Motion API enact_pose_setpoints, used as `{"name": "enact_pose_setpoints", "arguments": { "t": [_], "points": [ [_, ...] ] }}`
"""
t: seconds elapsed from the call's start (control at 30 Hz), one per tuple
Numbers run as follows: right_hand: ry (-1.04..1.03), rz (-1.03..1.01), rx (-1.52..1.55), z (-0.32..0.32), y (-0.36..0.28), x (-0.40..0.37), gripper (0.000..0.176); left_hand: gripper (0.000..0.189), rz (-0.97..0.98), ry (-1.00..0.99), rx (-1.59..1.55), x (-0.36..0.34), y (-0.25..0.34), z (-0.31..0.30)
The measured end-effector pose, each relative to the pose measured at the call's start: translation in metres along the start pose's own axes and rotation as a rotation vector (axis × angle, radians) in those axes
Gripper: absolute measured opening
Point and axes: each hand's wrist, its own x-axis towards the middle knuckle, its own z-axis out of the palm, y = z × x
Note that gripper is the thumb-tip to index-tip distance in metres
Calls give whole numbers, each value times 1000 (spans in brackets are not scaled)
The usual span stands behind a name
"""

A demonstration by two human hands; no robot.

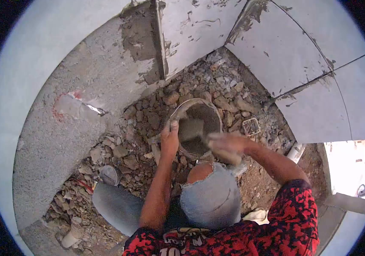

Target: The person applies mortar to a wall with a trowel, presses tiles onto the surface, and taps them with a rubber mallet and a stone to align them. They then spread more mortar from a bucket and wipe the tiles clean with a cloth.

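A round bucket (221, 121) stands between my knees on the rubble, with wet grey mortar (193, 128) inside. My left hand (170, 135) is closed on the bucket's left rim, thumb up. At the right rim, my right hand (226, 142) is smeared by motion. Just under it is a blurred, flat, tan-grey tool (228, 155) that looks like a trowel; its exact shape cannot be made out. The hand appears closed on it. Inside the bucket, the mortar shows a lighter, squarish patch.
Broken stones (120, 150) cover the floor. Pale wall panels (276, 55) smeared with mortar meet in the far corner. A rough cement wall (75, 141) rises at left. Nearby lie a small white square grate (251, 126), a white pipe (295, 152) and a clear cup (109, 175).
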Motion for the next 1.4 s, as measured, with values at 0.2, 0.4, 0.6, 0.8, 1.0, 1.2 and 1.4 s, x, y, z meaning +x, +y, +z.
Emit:
{"name": "enact_pose_setpoints", "arguments": {
  "t": [0.2,0.4,0.6,0.8,1.0,1.2,1.4],
  "points": [
    [-176,12,-605,-16,4,-3,43,55,105,-89,-46,13,-14,-2],
    [102,-116,-974,-18,-12,0,48,53,101,-59,-43,18,-25,8],
    [414,31,-548,23,67,10,43,52,51,-99,-17,-4,3,-2],
    [318,-59,-518,40,68,-8,44,54,192,-146,115,6,-9,16],
    [445,79,-656,52,75,1,44,55,188,-278,57,10,1,-6],
    [301,186,-561,24,31,-6,46,52,234,-237,82,29,-46,6],
    [405,69,-623,39,91,11,43,53,149,-229,-15,18,-7,-18]
  ]
}}
